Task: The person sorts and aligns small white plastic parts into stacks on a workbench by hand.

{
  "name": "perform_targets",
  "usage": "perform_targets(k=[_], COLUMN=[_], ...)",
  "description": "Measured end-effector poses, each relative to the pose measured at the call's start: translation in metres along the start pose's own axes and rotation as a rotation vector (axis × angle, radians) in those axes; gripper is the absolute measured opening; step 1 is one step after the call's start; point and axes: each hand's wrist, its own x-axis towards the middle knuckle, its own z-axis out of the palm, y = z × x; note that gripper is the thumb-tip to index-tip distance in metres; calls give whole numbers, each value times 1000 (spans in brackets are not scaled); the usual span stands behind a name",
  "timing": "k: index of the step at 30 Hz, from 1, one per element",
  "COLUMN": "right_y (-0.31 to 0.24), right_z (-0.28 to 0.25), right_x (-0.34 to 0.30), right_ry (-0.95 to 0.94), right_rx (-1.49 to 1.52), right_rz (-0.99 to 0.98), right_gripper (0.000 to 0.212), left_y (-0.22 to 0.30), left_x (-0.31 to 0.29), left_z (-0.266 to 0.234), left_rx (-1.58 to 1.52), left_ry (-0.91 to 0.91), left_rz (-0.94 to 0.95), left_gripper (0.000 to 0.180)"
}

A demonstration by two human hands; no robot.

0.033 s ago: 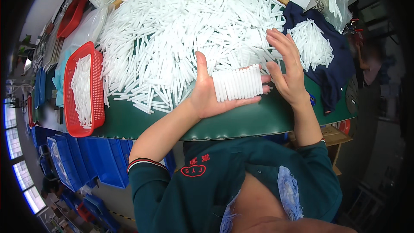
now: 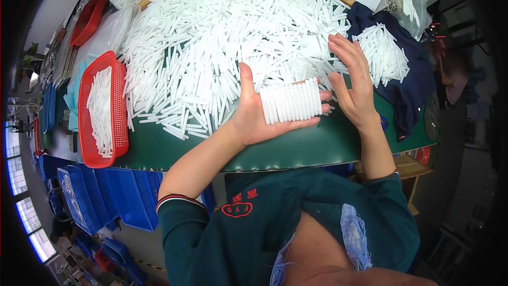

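On the flat palm and stretched fingers of my left hand [image 2: 248, 119] lies a neat row of white plastic tubes [image 2: 291, 102], side by side. The thumb points up and away from them. The row covers much of that hand's fingers, with the tips showing beyond its right end. Just to the right of the row, my right hand [image 2: 355, 87] is raised with its fingers apart and nothing in it. Behind both hands spreads a large heap of loose white tubes [image 2: 227, 37] on the green tabletop [image 2: 227, 153].
A red basket [image 2: 123, 127] of white tubes stands at the left. On a dark blue cloth [image 2: 410, 98] at the right lies a smaller tube pile [image 2: 382, 55]. Blue crates [image 2: 124, 196] sit below the table's left edge. Beyond the right side another person [image 2: 456, 77] is visible.
My right hand has shifted very slightly away from the row of tubes. The left hand and the row look almost still.
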Motion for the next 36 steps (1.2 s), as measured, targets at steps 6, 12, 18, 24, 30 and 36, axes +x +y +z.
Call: perform_targets(k=[6, 12, 18, 24, 30, 36], right_y=[3, 5, -3, -7, -7, -8], right_z=[2, 1, -3, 1, 1, 1], right_x=[0, 0, 5, 1, 2, 3], right_ry=[-6, -47, -142, -249, -238, -234], right_rx=[-39, 23, 140, 161, 173, 181], right_rz=[25, -14, -157, -190, -179, -182], right_gripper=[34, 39, 79, 82, 78, 78], left_y=[5, 9, 7, 7, 8, 9], left_x=[0, -3, -3, -2, -2, -2], left_z=[-7, -5, 1, 0, 0, 0], left_rx=[-101, -52, -83, -75, -51, -69], left_ry=[-65, -81, -38, -44, -22, -32], left_rz=[46, 62, 110, 107, 109, 105], left_gripper=[128, 126, 121, 122, 122, 121])
